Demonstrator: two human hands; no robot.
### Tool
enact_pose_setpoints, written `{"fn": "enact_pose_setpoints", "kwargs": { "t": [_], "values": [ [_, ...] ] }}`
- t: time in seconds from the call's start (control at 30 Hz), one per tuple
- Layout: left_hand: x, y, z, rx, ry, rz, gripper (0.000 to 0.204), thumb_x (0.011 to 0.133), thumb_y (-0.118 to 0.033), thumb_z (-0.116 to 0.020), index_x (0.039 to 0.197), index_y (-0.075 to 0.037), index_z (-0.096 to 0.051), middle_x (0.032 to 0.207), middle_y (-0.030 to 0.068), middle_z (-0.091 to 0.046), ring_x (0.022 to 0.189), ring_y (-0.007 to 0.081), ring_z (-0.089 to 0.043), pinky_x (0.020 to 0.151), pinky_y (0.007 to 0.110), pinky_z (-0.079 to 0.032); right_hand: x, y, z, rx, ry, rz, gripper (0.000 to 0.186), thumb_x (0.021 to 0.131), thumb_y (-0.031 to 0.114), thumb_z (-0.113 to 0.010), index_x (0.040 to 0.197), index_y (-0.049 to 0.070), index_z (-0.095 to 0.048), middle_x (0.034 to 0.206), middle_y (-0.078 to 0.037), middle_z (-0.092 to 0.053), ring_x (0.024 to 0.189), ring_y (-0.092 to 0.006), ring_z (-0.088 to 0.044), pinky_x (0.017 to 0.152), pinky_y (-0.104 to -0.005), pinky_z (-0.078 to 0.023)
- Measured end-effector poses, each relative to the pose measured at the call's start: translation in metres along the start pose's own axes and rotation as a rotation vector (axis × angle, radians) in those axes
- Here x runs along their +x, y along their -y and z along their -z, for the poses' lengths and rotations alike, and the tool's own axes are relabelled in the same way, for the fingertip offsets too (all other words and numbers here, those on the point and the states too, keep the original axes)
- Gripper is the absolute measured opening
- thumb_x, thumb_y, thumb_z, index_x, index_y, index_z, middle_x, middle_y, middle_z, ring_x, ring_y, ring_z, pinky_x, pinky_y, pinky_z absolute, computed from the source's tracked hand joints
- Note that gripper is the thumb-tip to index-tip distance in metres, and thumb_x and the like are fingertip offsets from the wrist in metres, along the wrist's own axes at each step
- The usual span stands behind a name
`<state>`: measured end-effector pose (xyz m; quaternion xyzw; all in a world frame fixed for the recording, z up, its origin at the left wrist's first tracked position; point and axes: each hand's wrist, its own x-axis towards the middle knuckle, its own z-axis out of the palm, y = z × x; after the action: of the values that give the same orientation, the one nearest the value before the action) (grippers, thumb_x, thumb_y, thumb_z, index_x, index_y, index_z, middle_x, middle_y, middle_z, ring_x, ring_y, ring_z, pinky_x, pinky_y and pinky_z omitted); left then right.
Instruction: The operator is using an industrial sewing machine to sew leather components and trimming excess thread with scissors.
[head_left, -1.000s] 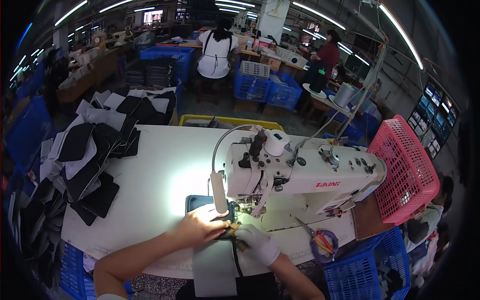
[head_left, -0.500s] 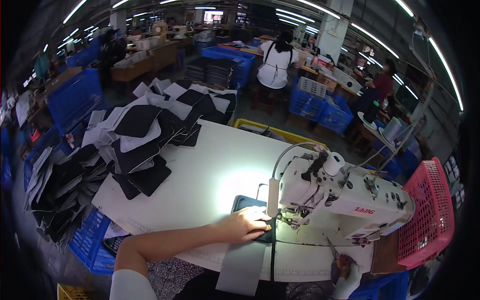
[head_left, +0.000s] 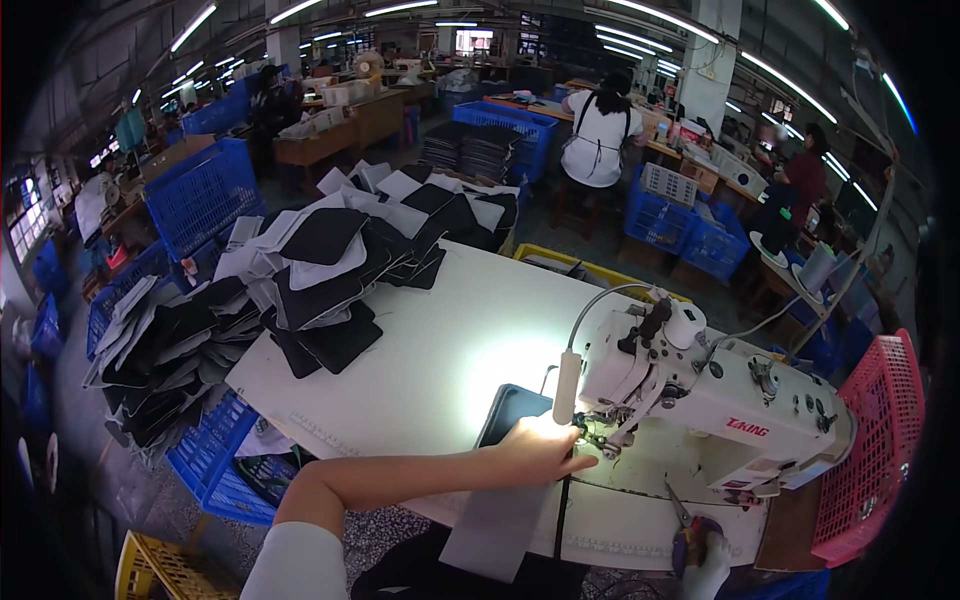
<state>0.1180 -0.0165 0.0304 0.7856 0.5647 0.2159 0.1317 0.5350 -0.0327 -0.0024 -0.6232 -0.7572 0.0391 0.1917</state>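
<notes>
My left hand (head_left: 538, 450) lies across a dark, padded-looking fabric piece (head_left: 503, 408) beside the needle area of a white sewing machine (head_left: 730, 410). One digit stretches right toward the presser foot; the other fingers are partly hidden behind the lamp head (head_left: 566, 388). A grey strip of material (head_left: 495, 530) hangs from under this hand over the table's front edge, and a narrow black strip (head_left: 562, 520) runs down next to it. At the lower right, my right hand (head_left: 708, 568), pale as if gloved, is closed round the handles of scissors (head_left: 680, 508), blades pointing away from me.
Black and grey fabric pieces (head_left: 330, 270) are heaped on the table's (head_left: 430, 330) far left, more in a blue crate (head_left: 215, 455) beside it. A pink basket (head_left: 870, 450) stands right of the machine. A yellow crate (head_left: 600, 275) sits behind; people work beyond.
The view has swung so the scene sits further right. My left hand has shifted toward the presser foot, one digit now stretched out. My right hand stays at the scissors.
</notes>
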Motion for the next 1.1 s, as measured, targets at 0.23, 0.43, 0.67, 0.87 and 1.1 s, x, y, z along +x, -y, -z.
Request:
{"fn": "enact_pose_setpoints", "kwargs": {
  "t": [0.23,0.43,0.67,0.87,1.1],
  "values": [
    [-0.001,-0.001,-0.020,0.110,-0.140,-0.030,0.040,0.089,-0.039,-0.065,0.086,-0.003,-0.049,0.078,0.0101,-0.052,0.054,0.0253,-0.051,0.049,0.034,-0.046,0.008,0.049,0.026,-0.151,0.149,-0.169,0.035,0.091,0.015,-0.061,0.125,0.006,-0.064,0.117,-0.015,-0.070,0.102,-0.0377,-0.067,0.090,-0.0409,-0.054],
    [0.000,0.001,-0.025,0.159,-0.216,-0.048,0.038,0.086,-0.036,-0.066,0.088,-0.003,-0.048,0.077,0.0102,-0.050,0.054,0.0255,-0.051,0.050,0.035,-0.047,0.012,0.068,0.040,-0.281,0.236,-0.292,0.040,0.091,0.017,-0.062,0.130,0.008,-0.062,0.119,-0.015,-0.069,0.103,-0.0392,-0.067,0.091,-0.0427,-0.054],
    [-0.002,0.000,-0.024,0.115,-0.221,-0.031,0.032,0.079,-0.029,-0.067,0.088,-0.004,-0.049,0.076,0.0119,-0.056,0.064,0.0287,-0.057,0.052,0.037,-0.049,0.012,0.055,0.036,-0.277,0.281,-0.273,0.044,0.089,0.017,-0.062,0.133,0.009,-0.059,0.120,-0.016,-0.068,0.101,-0.0404,-0.067,0.088,-0.0453,-0.054],
    [-0.003,-0.001,-0.017,0.104,-0.163,0.019,0.035,0.084,-0.033,-0.067,0.089,-0.004,-0.048,0.077,0.0124,-0.056,0.058,0.0267,-0.057,0.052,0.035,-0.050,0.012,0.043,0.031,-0.281,0.283,-0.242,0.045,0.088,0.017,-0.063,0.132,0.010,-0.060,0.120,-0.019,-0.067,0.100,-0.0424,-0.066,0.087,-0.0474,-0.055],
    [0.000,-0.010,-0.005,0.033,-0.085,0.124,0.033,0.077,-0.029,-0.069,0.087,-0.003,-0.051,0.075,0.0129,-0.061,0.067,0.0298,-0.061,0.055,0.038,-0.051,0.011,0.041,0.033,-0.263,0.281,-0.217,0.046,0.087,0.019,-0.063,0.132,0.010,-0.060,0.120,-0.021,-0.066,0.099,-0.0439,-0.066,0.086,-0.0486,-0.055]
  ]
}}
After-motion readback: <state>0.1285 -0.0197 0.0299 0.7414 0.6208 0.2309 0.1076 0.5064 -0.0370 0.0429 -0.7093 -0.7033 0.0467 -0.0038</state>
